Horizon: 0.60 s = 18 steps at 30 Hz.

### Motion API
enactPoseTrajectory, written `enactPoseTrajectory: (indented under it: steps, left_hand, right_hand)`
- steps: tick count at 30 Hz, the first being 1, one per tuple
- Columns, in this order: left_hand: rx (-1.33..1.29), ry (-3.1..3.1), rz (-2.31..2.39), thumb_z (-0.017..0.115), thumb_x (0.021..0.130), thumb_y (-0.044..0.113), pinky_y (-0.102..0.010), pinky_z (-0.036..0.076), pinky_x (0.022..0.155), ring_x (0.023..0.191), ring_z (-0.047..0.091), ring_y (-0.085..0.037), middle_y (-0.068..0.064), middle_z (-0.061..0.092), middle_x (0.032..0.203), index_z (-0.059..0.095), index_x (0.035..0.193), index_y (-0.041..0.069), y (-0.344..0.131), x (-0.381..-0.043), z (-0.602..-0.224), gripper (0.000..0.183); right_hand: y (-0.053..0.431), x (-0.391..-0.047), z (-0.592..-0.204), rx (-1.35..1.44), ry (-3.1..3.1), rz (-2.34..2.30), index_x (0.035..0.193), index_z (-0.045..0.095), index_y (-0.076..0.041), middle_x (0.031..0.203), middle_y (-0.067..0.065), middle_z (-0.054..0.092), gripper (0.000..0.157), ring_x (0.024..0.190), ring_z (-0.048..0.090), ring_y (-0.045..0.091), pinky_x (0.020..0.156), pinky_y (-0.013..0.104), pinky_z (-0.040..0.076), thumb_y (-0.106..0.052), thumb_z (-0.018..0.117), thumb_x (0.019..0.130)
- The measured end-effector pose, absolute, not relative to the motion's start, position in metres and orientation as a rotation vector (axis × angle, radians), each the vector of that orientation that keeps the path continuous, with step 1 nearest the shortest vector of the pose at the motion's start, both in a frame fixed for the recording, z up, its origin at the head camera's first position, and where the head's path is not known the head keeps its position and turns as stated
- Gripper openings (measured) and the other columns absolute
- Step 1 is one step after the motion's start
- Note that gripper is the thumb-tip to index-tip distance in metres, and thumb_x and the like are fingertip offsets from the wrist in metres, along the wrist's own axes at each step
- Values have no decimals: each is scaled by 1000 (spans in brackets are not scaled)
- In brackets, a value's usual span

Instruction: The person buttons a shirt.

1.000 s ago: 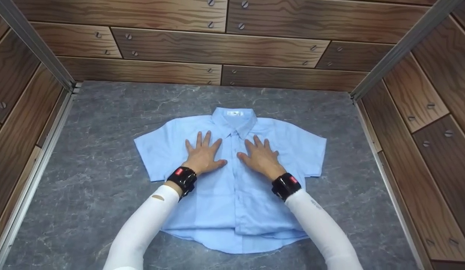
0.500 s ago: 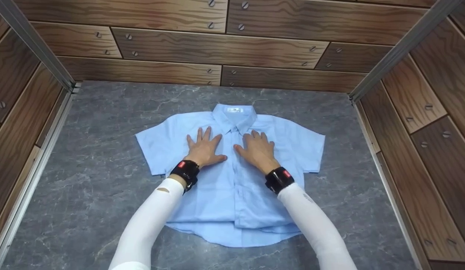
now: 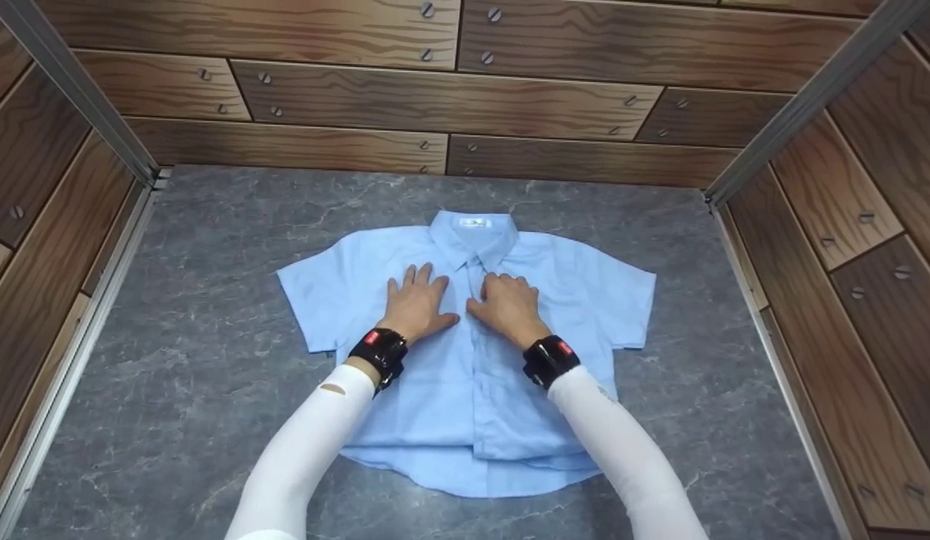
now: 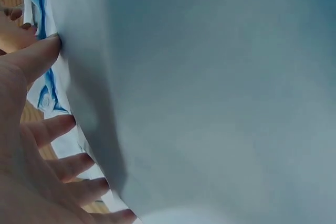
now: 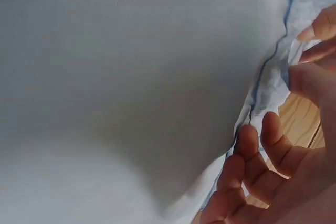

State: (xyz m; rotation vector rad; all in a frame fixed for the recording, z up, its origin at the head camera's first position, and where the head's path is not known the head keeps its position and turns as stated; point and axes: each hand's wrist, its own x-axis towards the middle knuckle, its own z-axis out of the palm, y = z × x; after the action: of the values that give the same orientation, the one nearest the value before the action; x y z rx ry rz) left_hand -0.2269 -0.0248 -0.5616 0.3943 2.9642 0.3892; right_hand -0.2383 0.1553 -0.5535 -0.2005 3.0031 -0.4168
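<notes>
Though illegible, white label (image 3: pixel 473 222) on blue shirt (image 3: pixel 435 382), left grip (image 3: pixel 417 306) spread, right grip (image 3: pixel 510 306) bent, hold unclear.

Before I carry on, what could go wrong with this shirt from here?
The right hand rests with curled fingers at the placket of the shirt; a sideways pull might drag it crooked. The front hem lies short of the back hem, so folding as it lies could leave uneven edges.
</notes>
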Motion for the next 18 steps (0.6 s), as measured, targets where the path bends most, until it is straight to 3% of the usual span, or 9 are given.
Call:
enactPoseTrajectory:
  steps: [5,10,13,18]
  left_hand:
    - [392,3070,416,69,84,49,-69,21,107,132,42,-38,-13,50,140,61,126,17,-15,-227,-562,53]
    - [514,3202,505,67,90,30,-58,34,102,107,58,-31,-8,63,111,73,103,16,2,-233,-565,20]
    - [586,3225,529,66,91,25,-51,41,93,96,59,-29,-7,63,99,76,98,19,12,-237,-566,14]
    - [599,3206,513,67,90,26,-46,43,85,92,58,-28,-7,63,97,78,97,24,22,-242,-570,13]
  right_hand:
    - [170,-237,-554,-207,2931,-718,77,62,-15,74,1,61,14,68,56,20,65,34,44,-28,64,82]
    - [180,-234,-554,-210,2927,-822,80,66,-13,75,1,64,10,66,57,18,64,33,45,-22,63,84]
    - [182,-233,-556,-220,2938,-836,84,68,-12,79,2,67,12,70,60,20,67,35,47,-22,62,84]
    - [182,-231,-558,-215,2937,-835,90,69,-12,82,2,67,13,74,61,20,71,35,49,-22,61,86]
